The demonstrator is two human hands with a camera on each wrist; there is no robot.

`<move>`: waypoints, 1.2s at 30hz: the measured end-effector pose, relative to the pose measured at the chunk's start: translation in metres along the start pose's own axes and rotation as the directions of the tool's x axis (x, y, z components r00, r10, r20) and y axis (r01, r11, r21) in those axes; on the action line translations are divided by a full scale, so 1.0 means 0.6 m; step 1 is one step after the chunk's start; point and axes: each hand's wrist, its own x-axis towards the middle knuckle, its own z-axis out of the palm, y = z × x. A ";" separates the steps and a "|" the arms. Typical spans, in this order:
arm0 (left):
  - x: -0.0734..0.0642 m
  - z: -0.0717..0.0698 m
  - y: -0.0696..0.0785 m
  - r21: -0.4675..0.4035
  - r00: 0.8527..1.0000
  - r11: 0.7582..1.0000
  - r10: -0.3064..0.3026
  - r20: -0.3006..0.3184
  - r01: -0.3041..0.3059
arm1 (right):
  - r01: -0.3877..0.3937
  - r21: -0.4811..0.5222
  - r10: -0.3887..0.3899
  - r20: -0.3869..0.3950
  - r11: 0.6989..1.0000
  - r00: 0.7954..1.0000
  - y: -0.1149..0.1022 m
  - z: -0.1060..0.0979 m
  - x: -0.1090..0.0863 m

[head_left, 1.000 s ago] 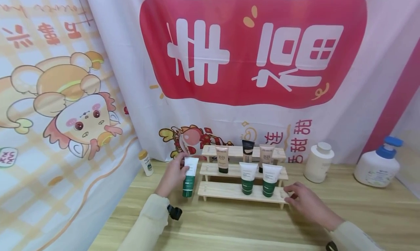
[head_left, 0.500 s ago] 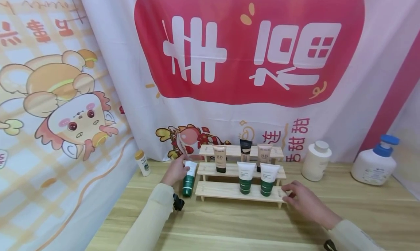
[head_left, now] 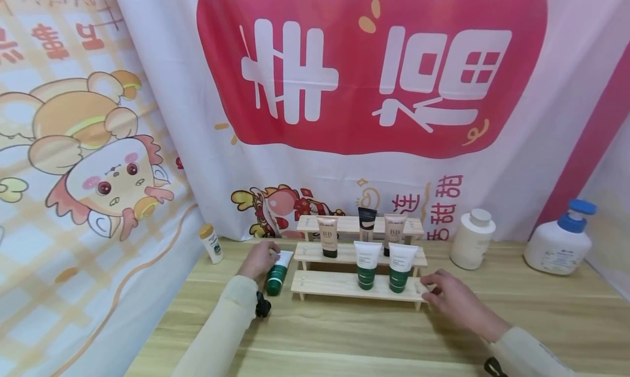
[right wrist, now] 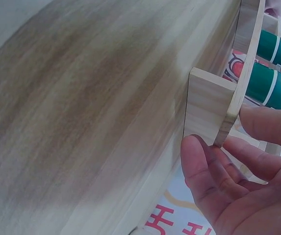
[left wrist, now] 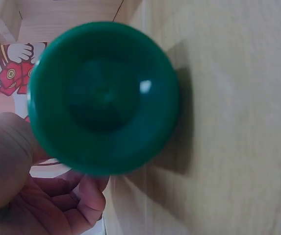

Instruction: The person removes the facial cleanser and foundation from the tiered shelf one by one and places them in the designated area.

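Observation:
My left hand (head_left: 257, 260) grips a white and green squeeze tube (head_left: 278, 276), tilted low over the table beside the stand's left end. In the left wrist view the tube's round green cap (left wrist: 103, 98) faces the camera and hides part of the grip. On the right, my right hand (head_left: 455, 300) holds the end of the bottom step of a three-tier wooden display stand (head_left: 325, 283). The right wrist view has its thumb and fingers around the stand's leg (right wrist: 209, 105). Two more white and green tubes (head_left: 366, 265) stand on the bottom step's right half.
A beige BB cream tube (head_left: 328, 236), a black-topped tube (head_left: 366, 224) and another beige tube (head_left: 394, 228) stand on the upper steps. A yellow-capped bottle (head_left: 211, 244) is at left; a white bottle (head_left: 472, 240) and a blue pump bottle (head_left: 560, 244) are at right.
The tube in my left hand has gone from upright to tilted, its white end lowering away from me. My right hand stays at the stand's end.

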 end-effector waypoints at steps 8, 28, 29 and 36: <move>-0.006 -0.003 -0.001 -0.013 0.996 0.998 -0.057 0.062 0.058 | 0.026 0.001 -0.026 -0.017 1.000 1.000 -0.001 -0.003 -0.002; -0.009 -0.003 0.011 0.062 0.992 0.991 -0.122 0.036 0.119 | 0.017 -0.007 -0.017 -0.002 1.000 1.000 -0.011 -0.007 -0.002; -0.009 -0.004 0.011 0.061 0.992 0.991 -0.123 0.034 0.121 | 0.016 -0.008 -0.016 -0.004 1.000 1.000 -0.012 -0.008 -0.002; -0.021 -0.025 0.028 0.007 0.986 0.999 0.036 -0.165 -0.035 | -0.002 0.001 0.002 -0.001 1.000 1.000 -0.010 -0.007 -0.004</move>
